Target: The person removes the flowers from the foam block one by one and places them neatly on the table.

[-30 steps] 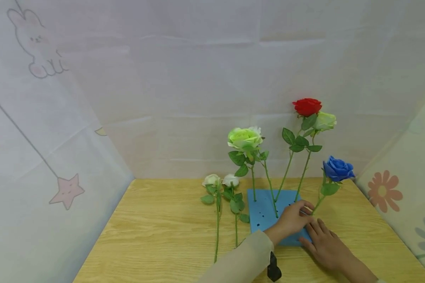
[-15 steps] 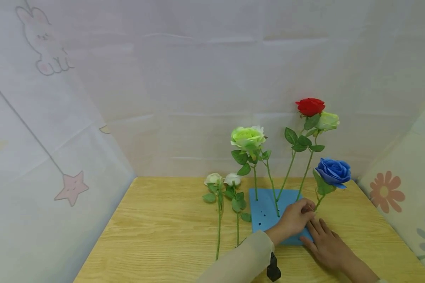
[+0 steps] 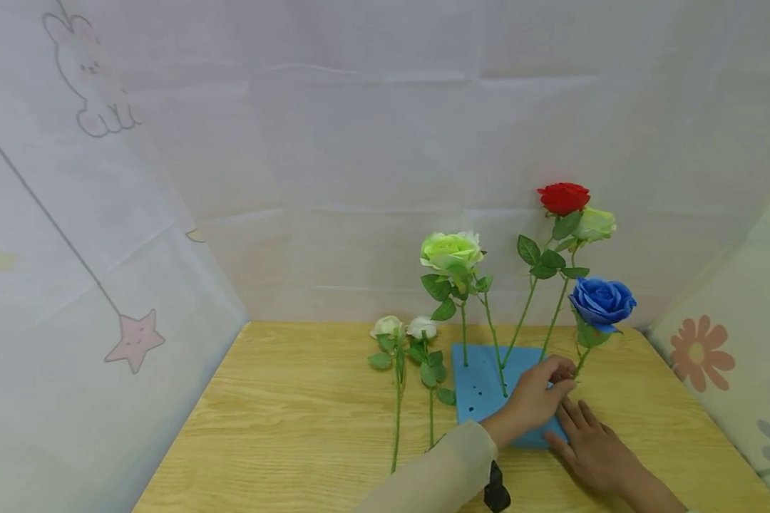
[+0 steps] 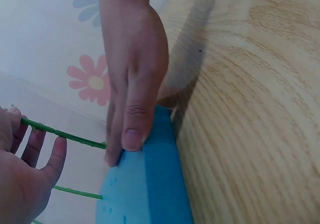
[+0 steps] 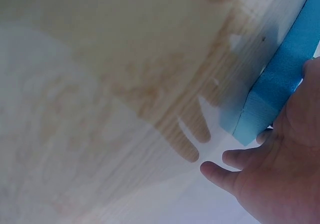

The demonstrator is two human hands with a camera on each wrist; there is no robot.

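In the head view my left hand [image 3: 534, 390] is over the right part of a blue foam block [image 3: 478, 381] and holds the green stem of a blue rose [image 3: 603, 305]. The left wrist view shows the fingers [image 4: 56, 156] around that stem, whose lower end meets the foam near the right hand. My right hand [image 3: 597, 445] rests at the block's right edge with straight fingers. Its thumb lies over the foam's near side. A red rose [image 3: 563, 199], a pale green rose [image 3: 595, 224] and a bright green rose [image 3: 450, 252] stand in the block.
Left of the block, a cream rose [image 3: 388, 328] and a white rose [image 3: 422, 328] lie on the wooden table [image 3: 282, 420]. Small holes dot the foam's left part. A printed cloth [image 3: 359, 157] hangs behind the table and at its sides.
The blue rose's bloom has shifted slightly left and become more upright as the left hand's fingers curled closer around its stem. The right hand has stayed at the foam's edge. The head view has shifted slightly.
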